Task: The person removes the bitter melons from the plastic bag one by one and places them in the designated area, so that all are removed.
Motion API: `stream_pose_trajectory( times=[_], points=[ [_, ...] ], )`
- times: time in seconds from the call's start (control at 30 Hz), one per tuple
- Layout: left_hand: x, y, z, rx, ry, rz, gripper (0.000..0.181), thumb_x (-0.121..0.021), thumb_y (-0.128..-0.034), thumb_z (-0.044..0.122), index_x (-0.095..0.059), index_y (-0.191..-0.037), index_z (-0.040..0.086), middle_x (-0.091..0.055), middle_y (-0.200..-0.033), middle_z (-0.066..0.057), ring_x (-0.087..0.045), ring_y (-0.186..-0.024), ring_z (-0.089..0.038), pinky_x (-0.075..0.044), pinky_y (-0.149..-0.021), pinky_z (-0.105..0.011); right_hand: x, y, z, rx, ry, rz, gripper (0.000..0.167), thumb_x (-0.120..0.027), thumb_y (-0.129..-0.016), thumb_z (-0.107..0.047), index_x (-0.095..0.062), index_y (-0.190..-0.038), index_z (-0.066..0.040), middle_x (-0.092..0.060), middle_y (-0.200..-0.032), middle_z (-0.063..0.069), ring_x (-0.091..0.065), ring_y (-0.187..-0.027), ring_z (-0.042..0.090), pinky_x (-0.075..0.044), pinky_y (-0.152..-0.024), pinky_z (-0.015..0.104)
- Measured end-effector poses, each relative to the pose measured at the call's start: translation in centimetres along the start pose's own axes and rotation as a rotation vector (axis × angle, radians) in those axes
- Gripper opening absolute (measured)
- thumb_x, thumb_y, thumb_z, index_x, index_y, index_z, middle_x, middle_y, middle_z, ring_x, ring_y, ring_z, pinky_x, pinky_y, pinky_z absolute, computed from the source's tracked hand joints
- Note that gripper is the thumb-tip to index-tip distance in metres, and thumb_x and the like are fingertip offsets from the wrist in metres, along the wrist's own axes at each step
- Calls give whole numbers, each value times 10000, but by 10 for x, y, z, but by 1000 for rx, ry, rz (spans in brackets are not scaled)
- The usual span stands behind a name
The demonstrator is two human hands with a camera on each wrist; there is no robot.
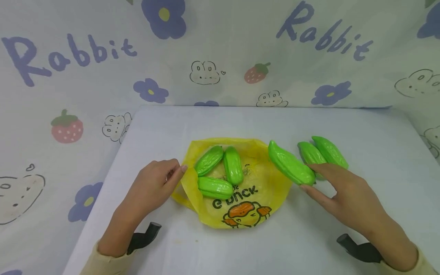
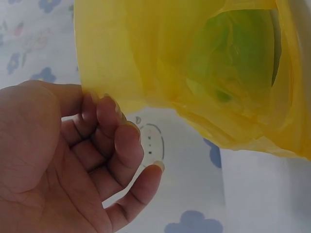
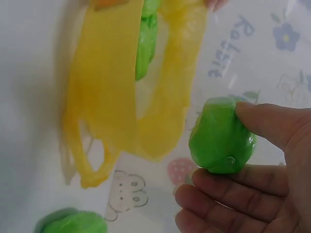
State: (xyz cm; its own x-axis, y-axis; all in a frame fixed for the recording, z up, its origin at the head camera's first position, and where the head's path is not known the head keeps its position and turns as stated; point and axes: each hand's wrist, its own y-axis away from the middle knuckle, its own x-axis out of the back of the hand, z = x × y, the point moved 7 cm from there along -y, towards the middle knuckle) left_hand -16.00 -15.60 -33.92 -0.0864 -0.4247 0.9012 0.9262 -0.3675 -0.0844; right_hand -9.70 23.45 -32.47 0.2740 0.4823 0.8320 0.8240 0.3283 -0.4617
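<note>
We hold: one green vegetable, right hand pinching, long axis forward-left; leftward, yellow bag, left hand pinching its rim.

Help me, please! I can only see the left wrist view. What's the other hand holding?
Observer: The bare right hand holds a glossy, bright green, elongated vegetable-like piece.
Operator: Cool! How many are inside the thin yellow plastic bag?
Observer: The head view shows three similar green pieces lying in it.
Operator: Are any others outside, not in a hand?
Observer: Yes, two more green pieces lie on the white tabletop, beyond the right hand.
</note>
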Motion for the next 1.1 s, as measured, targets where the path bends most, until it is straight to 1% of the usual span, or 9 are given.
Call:
stream_pose_trajectory(
  times=[0.07,0.13,0.17,0.3,0.37,0.43,0.63,0.87,1.1],
  points=[
    [0,1,0,-4,-1,0,349,-603,-1079,270,-494,-761,176,-409,-608,60,-433,-616,-157,-374,-607,-352,1,1,7,-23,2,15,816,-416,-989,-744,-713,-1224,-21,-751,-1111,135,-726,-985,375,-549,-773,540],
    [1,1,1,-10,-2,4,346,-600,-1080,271,-498,-763,177,-411,-610,62,-435,-623,-155,-375,-609,-350,2,3,13,-39,-1,25,795,-470,-987,-729,-705,-1225,-8,-747,-1117,166,-722,-987,403,-545,-776,558],
    [2,1,1,-14,-3,8,347,-601,-1080,268,-497,-762,176,-411,-611,63,-435,-623,-155,-375,-609,-351,3,4,15,-48,0,26,747,-545,-987,-691,-701,-1232,-3,-744,-1127,177,-718,-996,413,-542,-783,562],
    [3,1,1,-33,7,24,353,-606,-1078,257,-486,-756,176,-397,-610,62,-427,-613,-154,-369,-602,-348,4,7,22,-90,25,18,552,-847,-883,-371,-689,-1248,11,-731,-1165,192,-707,-1030,412,-529,-808,562],
    [4,0,1,-44,16,33,360,-612,-1075,245,-475,-749,176,-387,-608,61,-417,-596,-149,-363,-585,-339,3,8,25,-115,39,4,548,-890,-809,-222,-678,-1253,20,-723,-1168,198,-697,-1040,413,-526,-814,572],
    [4,1,1,-52,22,39,366,-614,-1075,241,-470,-745,177,-378,-607,61,-404,-580,-140,-355,-567,-326,3,8,27,-129,43,1,549,-887,-793,-177,-668,-1250,34,-719,-1155,212,-689,-1035,423,-526,-814,586],
    [5,2,1,-44,31,37,370,-607,-1080,249,-472,-743,180,-371,-607,61,-393,-568,-133,-345,-552,-316,-3,11,37,-179,46,-13,521,-859,-827,-175,-657,-1249,55,-715,-1095,249,-688,-979,453,-535,-792,623],
    [5,3,2,-5,16,20,352,-601,-1083,267,-493,-761,176,-399,-618,54,-419,-597,-147,-364,-575,-330,-13,15,51,-232,42,-67,509,-847,-859,-198,-654,-1259,50,-720,-1095,262,-686,-994,474,-545,-785,643],
    [5,2,5,1,10,15,333,-614,-1074,252,-503,-770,172,-408,-616,58,-433,-618,-160,-376,-591,-343,-28,18,66,-308,54,-178,463,-783,-942,-311,-650,-1235,22,-725,-1086,240,-692,-916,443,-549,-723,616]
  ],
)
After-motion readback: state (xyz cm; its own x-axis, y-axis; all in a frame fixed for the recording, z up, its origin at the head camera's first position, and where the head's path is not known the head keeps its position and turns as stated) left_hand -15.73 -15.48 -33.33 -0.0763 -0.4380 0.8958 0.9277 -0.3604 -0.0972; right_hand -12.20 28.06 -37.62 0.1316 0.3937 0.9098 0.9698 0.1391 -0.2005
